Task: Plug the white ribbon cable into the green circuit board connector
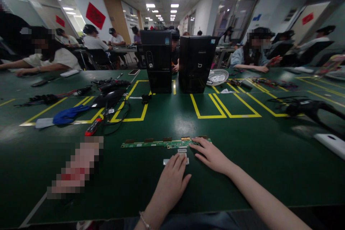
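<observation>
A long narrow green circuit board (151, 143) lies flat on the dark green table (242, 172) in front of me. My right hand (211, 154) rests on the board's right end, fingers stretched flat. My left hand (171, 181) lies flat with its fingertips on a small grey flat piece (167, 161) just below the board's middle. A short grey ribbon (182, 150) joins that piece to the board. Neither hand grips anything.
Two black computer towers (157, 61) (196, 63) stand at mid-table. Left of me lie a red-handled screwdriver (93, 127), a blue glove (68, 114), cables and a black mouse-like device (110, 97). A white fan (217, 77) and black cables (309, 107) are right. People sit around.
</observation>
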